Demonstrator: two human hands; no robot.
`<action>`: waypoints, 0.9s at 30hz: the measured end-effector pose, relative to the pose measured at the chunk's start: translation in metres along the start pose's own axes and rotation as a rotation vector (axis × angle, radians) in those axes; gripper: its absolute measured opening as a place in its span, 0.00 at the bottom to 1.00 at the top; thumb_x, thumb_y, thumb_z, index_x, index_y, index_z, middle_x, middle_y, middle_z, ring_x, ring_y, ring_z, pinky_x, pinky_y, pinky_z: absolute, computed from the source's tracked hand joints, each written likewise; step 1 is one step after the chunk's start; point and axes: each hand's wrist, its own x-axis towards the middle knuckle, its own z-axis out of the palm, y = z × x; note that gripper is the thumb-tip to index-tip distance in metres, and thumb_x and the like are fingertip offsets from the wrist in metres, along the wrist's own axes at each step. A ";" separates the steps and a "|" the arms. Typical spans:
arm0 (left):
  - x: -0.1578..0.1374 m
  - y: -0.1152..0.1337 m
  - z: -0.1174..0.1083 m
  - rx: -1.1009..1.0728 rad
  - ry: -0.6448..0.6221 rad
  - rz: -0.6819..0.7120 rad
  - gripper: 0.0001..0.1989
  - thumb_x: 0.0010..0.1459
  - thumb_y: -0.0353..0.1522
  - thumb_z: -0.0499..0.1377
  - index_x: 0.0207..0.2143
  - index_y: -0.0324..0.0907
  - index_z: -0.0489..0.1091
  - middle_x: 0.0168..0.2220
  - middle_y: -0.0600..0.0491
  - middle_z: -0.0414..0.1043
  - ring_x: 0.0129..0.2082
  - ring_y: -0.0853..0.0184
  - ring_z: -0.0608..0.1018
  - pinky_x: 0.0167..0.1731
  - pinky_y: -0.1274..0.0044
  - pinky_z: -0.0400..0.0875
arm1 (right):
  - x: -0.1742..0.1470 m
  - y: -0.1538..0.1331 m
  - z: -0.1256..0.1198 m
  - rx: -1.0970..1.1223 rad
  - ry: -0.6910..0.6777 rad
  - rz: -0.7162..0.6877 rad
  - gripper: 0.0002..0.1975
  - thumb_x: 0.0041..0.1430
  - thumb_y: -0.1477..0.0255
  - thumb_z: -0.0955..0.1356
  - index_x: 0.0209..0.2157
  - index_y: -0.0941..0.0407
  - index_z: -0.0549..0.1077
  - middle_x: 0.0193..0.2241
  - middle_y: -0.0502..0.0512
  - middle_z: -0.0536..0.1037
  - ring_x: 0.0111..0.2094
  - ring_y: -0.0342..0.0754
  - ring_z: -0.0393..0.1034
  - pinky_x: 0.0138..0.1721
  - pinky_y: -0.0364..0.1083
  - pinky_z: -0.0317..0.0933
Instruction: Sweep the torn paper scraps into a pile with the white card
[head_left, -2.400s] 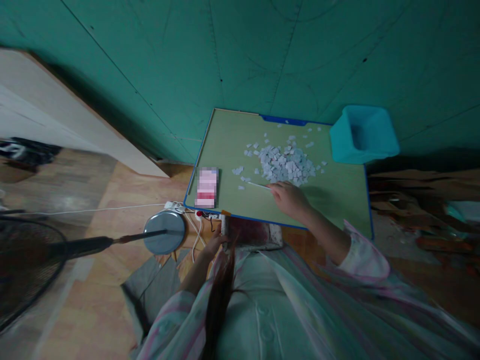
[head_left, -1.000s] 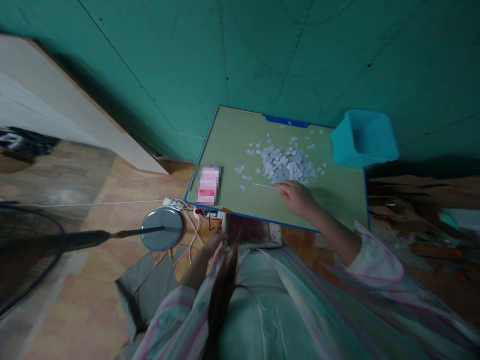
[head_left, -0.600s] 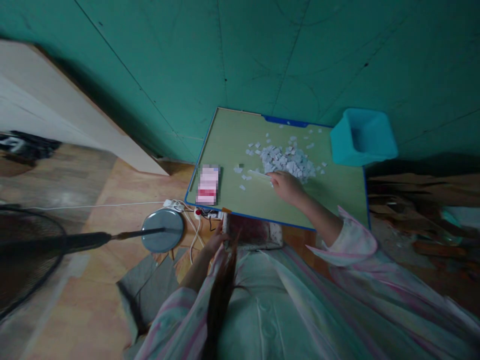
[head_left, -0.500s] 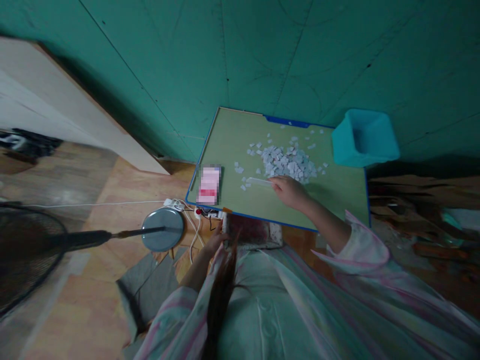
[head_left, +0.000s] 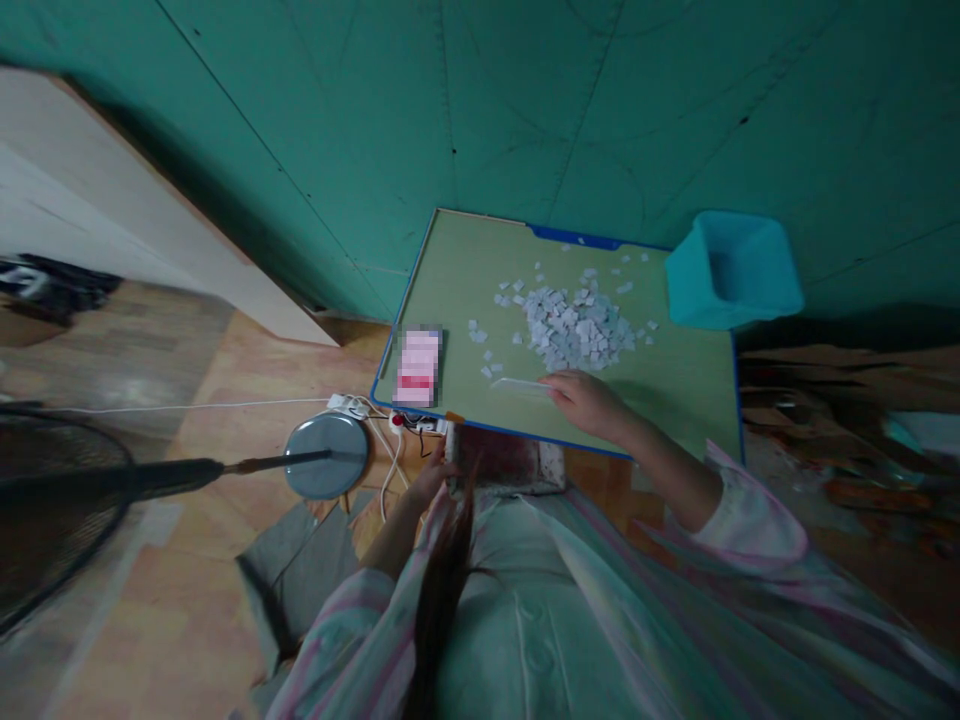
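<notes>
In the head view, my right hand (head_left: 589,402) is closed around one end of a clear, flat plastic strip (head_left: 523,386). The strip points left over the tabletop, on the near side of a heap of small white square pieces (head_left: 574,325). Several loose pieces lie scattered around that heap. Below the table's front edge, my left hand (head_left: 431,475) grips the left rim of a shallow tray (head_left: 551,468) with a speckled pale edge and a dark reddish inside. The tray sits against my body; part of it is hidden under the table.
The pale green table (head_left: 465,270) has a blue rim. A turquoise bin (head_left: 694,280) stands at its right end, and a pink, blurred-out item (head_left: 418,368) lies at its left. Power strips with cables (head_left: 349,405), a round stool (head_left: 326,460) and a net (head_left: 67,510) are at left.
My right hand and the clear plastic strip have moved nearer to the table's front edge, away from the heap. My left hand stays on the tray rim.
</notes>
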 end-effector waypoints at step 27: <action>-0.003 0.008 0.003 0.020 0.015 -0.032 0.48 0.35 0.25 0.59 0.64 0.41 0.52 0.48 0.49 0.72 0.40 0.65 0.72 0.39 0.75 0.66 | -0.018 -0.020 0.009 -0.090 0.014 -0.052 0.18 0.61 0.80 0.60 0.48 0.57 0.74 0.43 0.57 0.78 0.43 0.49 0.68 0.47 0.47 0.59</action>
